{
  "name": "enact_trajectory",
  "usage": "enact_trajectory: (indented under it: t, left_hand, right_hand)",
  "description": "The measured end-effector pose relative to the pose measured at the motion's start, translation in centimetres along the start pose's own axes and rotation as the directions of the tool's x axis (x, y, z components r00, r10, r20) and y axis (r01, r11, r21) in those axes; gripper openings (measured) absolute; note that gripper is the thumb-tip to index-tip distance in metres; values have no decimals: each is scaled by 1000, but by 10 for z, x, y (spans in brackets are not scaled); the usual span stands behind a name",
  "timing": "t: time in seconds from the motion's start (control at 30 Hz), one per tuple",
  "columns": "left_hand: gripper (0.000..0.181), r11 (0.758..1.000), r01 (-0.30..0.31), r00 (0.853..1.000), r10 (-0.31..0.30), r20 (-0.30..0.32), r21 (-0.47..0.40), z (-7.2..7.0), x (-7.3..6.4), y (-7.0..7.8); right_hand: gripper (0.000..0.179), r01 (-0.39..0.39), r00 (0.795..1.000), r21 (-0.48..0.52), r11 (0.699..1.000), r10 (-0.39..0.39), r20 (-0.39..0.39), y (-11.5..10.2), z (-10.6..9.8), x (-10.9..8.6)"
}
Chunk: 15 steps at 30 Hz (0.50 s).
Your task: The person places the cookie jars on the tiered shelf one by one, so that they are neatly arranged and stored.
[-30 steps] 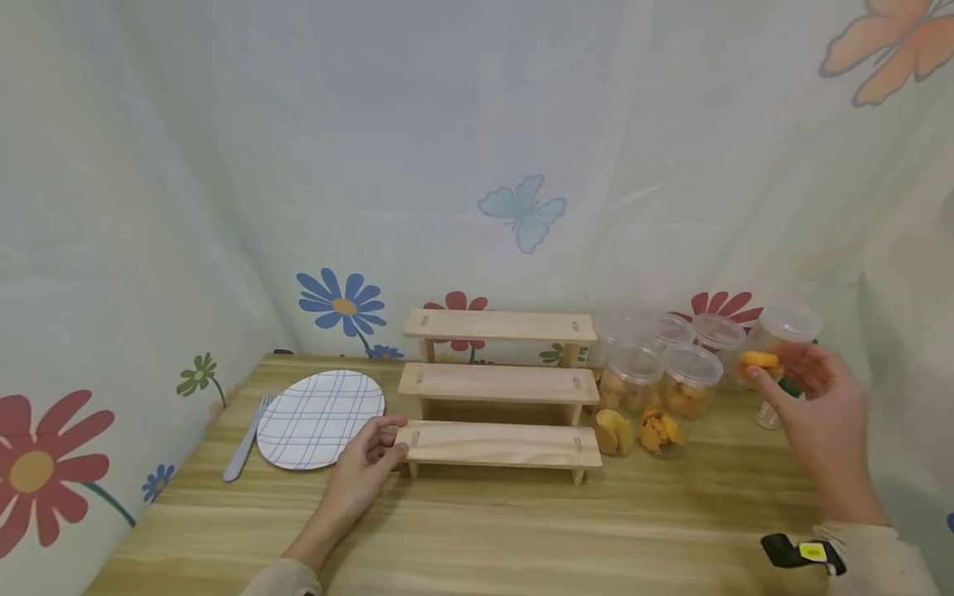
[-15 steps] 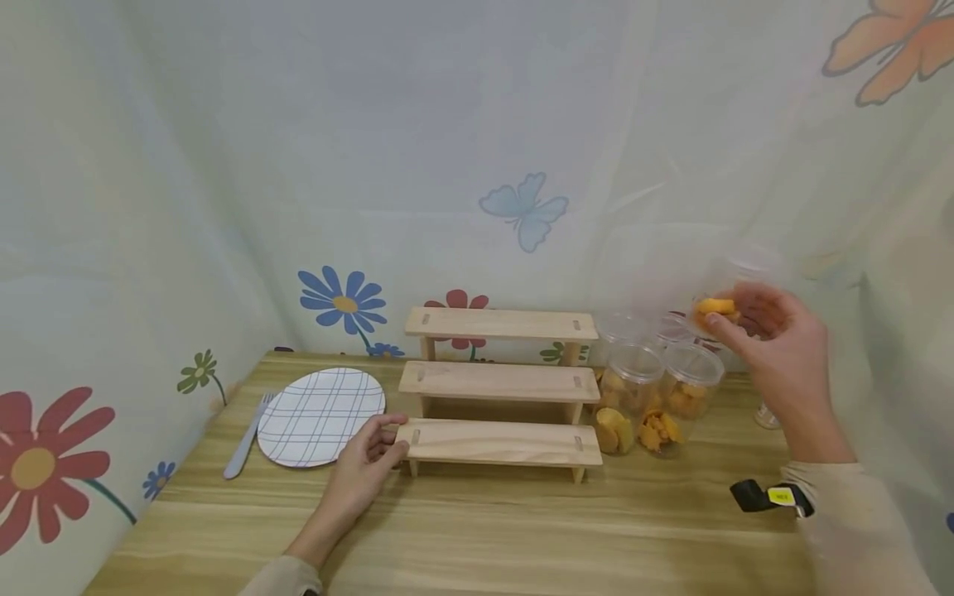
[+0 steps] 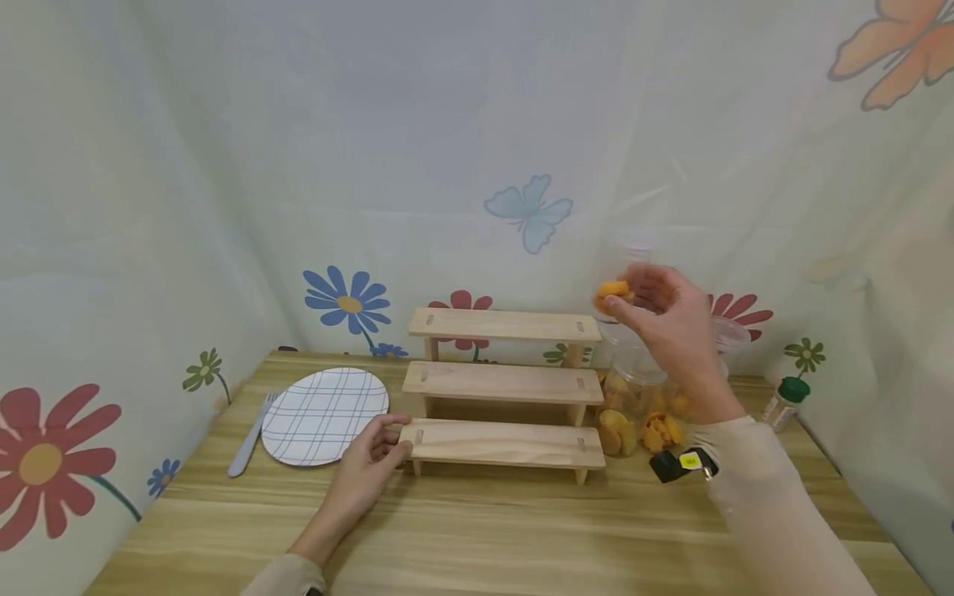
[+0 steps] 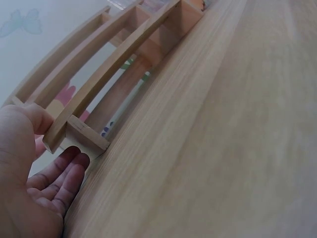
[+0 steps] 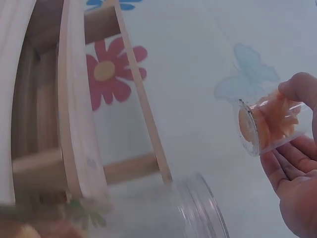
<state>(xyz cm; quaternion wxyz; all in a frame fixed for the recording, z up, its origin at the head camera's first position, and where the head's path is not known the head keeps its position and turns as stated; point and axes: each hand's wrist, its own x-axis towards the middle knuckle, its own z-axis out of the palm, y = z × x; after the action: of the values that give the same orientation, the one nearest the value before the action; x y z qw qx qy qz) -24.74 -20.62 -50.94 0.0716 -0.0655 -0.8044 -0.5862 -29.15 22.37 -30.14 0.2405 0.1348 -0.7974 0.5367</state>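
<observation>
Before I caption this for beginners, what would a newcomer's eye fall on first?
Probably the three-tier wooden stand at the middle of the table, with the left hand at the left end of its lowest shelf. Next, perhaps the clear jar of orange pieces that the right hand holds up near the top shelf's right end. The checked plate left of the stand may also draw the eye.

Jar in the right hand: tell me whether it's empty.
Not empty: the right wrist view shows orange pieces inside the clear jar. How full, I cannot tell; the right hand hides part.
</observation>
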Motion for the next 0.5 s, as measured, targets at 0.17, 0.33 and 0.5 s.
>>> enact_trajectory:
  t: [0.17, 0.33, 0.5]
  left_hand:
    - [36, 1000, -2, 1000, 2, -4, 9, 0, 0, 0]
    - [37, 1000, -4, 1000, 4, -5, 8, 0, 0, 0]
    - [37, 1000, -4, 1000, 4, -3, 2, 0, -1, 1]
  right_hand:
    - [47, 7, 997, 89, 996, -14, 73, -7, 36, 10]
    - [48, -8, 992, 139, 990, -10, 129, -11, 69, 18]
    - [49, -37, 987, 163, 986, 10, 162, -17, 100, 23]
